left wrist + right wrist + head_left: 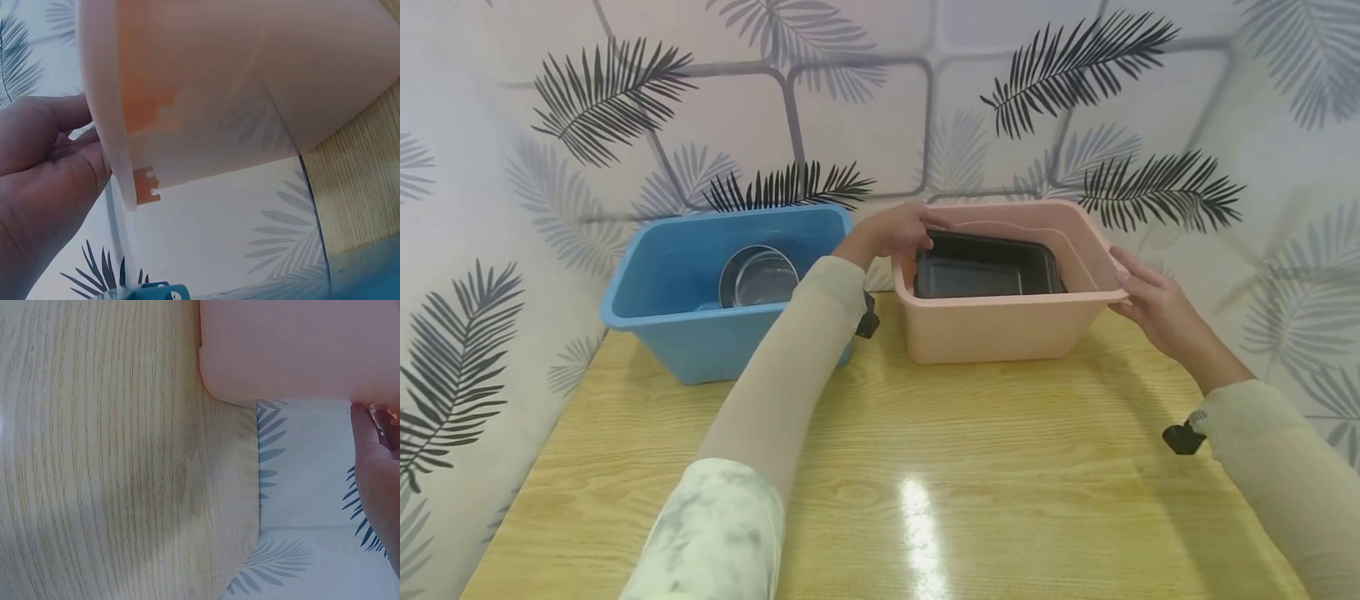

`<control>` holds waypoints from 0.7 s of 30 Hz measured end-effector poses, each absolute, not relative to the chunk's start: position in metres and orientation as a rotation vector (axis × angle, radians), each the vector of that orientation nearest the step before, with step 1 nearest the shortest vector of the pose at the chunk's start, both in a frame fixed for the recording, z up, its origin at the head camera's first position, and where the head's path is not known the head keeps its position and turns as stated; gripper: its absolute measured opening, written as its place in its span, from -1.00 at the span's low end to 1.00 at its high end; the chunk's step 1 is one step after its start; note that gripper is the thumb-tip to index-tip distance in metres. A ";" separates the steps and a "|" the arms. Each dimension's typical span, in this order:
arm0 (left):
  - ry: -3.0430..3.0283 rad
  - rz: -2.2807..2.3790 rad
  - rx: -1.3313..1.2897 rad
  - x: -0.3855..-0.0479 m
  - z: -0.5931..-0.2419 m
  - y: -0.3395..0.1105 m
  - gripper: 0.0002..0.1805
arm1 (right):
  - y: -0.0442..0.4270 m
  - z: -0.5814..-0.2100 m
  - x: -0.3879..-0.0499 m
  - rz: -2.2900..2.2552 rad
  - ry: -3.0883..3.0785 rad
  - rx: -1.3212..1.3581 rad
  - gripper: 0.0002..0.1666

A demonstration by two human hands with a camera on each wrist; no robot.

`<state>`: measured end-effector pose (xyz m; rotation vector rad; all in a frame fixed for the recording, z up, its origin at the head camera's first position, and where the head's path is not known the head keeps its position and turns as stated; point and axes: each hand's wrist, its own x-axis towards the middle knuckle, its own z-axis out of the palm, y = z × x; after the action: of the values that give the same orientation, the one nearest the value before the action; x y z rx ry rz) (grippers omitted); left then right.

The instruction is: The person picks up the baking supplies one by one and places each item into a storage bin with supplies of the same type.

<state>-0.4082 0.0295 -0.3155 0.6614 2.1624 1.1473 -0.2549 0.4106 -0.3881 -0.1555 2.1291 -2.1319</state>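
In the head view a pink plastic tub [992, 329] stands on the table, with a black rectangular pan [977, 267] lying inside it. My left hand [895, 229] grips the tub's left rim, fingertips reaching over the edge close to the pan; whether they touch the pan I cannot tell. The left wrist view has this hand [53, 156] at the rim of the tub [206, 81]. At the opposite end my right hand [1157, 304] holds the right rim. Only part of it [378, 469] shows in the right wrist view, below the tub's end.
To the left is a blue plastic tub [722, 346] containing a round metal tin [763, 279]; my left forearm crosses in front of its right end. Both tubs stand at the back of the wooden table [985, 450], against a leaf-patterned wall [865, 125].
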 end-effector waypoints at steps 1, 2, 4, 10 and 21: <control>2.174 1.139 0.679 -0.408 -0.315 0.030 -0.35 | 0.411 -0.388 -0.255 -2.130 2.133 -0.156 -0.22; 2.183 1.139 0.697 -0.407 -0.314 0.031 -0.35 | 0.410 -0.388 -0.255 -2.126 2.137 -0.157 -0.22; 2.192 1.146 0.733 -0.406 -0.313 0.031 -0.33 | 0.411 -0.387 -0.254 -2.115 2.147 -0.154 -0.22; 2.156 1.197 0.775 -0.404 -0.313 0.029 -0.35 | 0.411 -0.387 -0.253 -2.091 2.160 -0.144 -0.23; 1.983 1.427 0.870 -0.389 -0.319 0.022 -0.43 | 0.410 -0.388 -0.254 -2.140 2.145 -0.154 -0.21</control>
<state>-0.3891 0.0220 -0.3190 0.8696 1.9832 1.4269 -0.2542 0.4105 -0.3880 -0.1543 2.1449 -2.1401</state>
